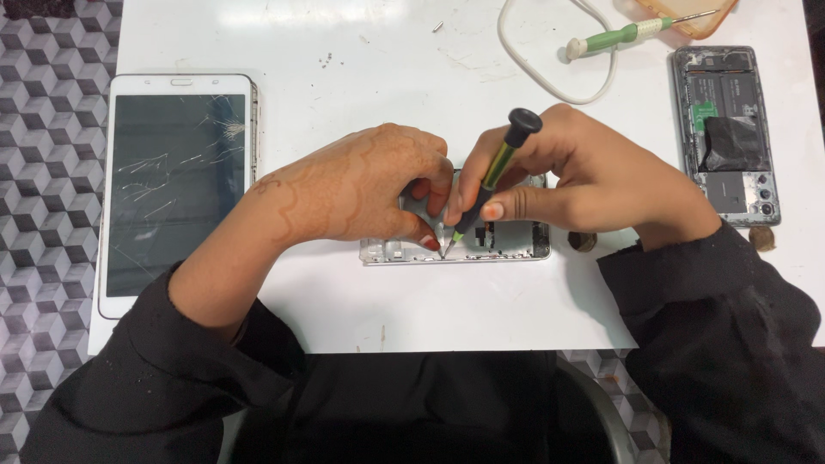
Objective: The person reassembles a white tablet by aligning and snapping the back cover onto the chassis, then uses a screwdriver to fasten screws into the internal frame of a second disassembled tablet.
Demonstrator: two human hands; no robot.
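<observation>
Your black sleeves [172, 369] fill the near edge of the view, and both hands meet just past them over a white table [387, 318]. Your left hand [361, 185] lies curled, palm down, on the left half of an opened silver phone frame [507, 245], its fingertips pressed against the metal. Your right hand [576, 176] pinches a small screwdriver [491, 176] with a black cap and green-yellow shaft between thumb and fingers; the tool tilts down to the left, and its tip touches the near edge of the frame right beside your left thumbnail.

Left of your left hand, well apart, lies a white tablet [176, 193] with a cracked dark screen. Beyond your right hand a white cable [559, 82] loops, with a second, green-handled screwdriver [614, 39] past it. Right of your right hand lies another opened phone [726, 133], its insides exposed. A few tiny screws [326, 60] sit beyond your left hand.
</observation>
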